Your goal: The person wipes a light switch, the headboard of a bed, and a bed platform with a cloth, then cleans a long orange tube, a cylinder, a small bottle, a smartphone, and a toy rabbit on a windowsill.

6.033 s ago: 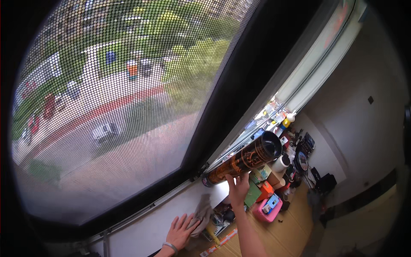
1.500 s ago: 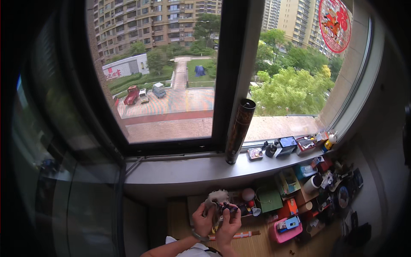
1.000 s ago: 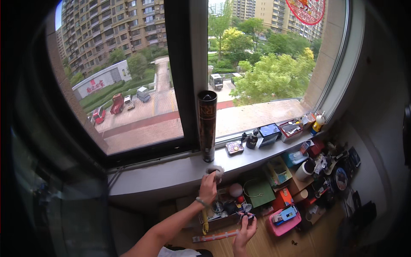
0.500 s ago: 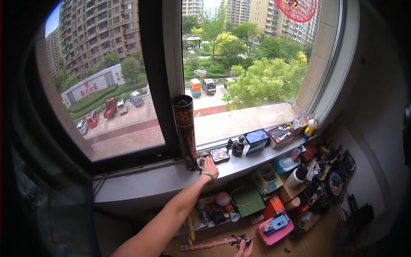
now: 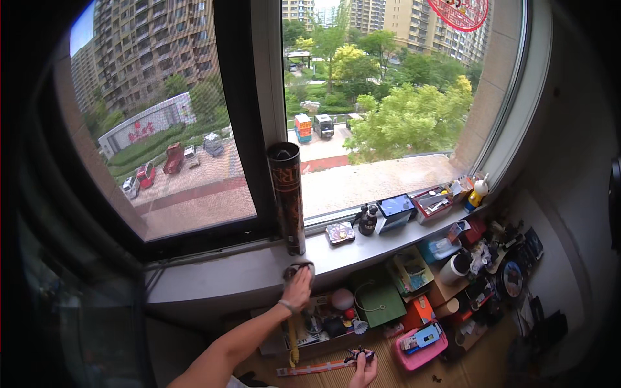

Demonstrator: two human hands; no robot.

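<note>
Drawn back from the small box, left hand and cloth are at the sill's front edge.
Fingers lie over the cloth, grip unclear; the right hand pinches a small dark object.

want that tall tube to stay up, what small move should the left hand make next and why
Perhaps slide the cloth left along the sill: the left hand has it near the front edge, close to the upright tube, which could tip if bumped. The right hand, holding a small dark thing, isn't free to steady the tube.
</note>
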